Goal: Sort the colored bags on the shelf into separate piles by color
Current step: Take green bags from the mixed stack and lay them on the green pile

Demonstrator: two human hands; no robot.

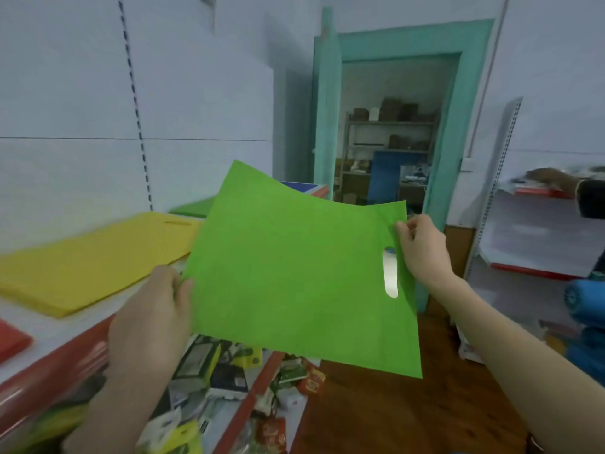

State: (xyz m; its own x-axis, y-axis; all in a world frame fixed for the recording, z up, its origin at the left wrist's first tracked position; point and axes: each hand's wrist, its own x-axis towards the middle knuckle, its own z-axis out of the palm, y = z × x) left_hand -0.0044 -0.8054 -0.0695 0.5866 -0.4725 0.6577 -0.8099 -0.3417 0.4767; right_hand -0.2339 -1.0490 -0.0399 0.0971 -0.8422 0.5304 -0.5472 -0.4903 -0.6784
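While both hands pinch it, green bag (294, 267) hangs flat above shelf (59, 332): left hand (154, 309) on left edge, right hand (422, 250) by handle slot; yellow pile (88, 260) behind-left.

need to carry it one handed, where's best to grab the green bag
Grip the green bag at the handle slot near its right edge, coming from the right, beside where the right hand pinches it. The slot lets fingers hook through; the rest is flat sheet.

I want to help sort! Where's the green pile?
On the left, find the white shelf with a red front edge. Past its flat yellow fabric bag pile, toward the teal door, lies the flat green fabric pile. It alone is green there.
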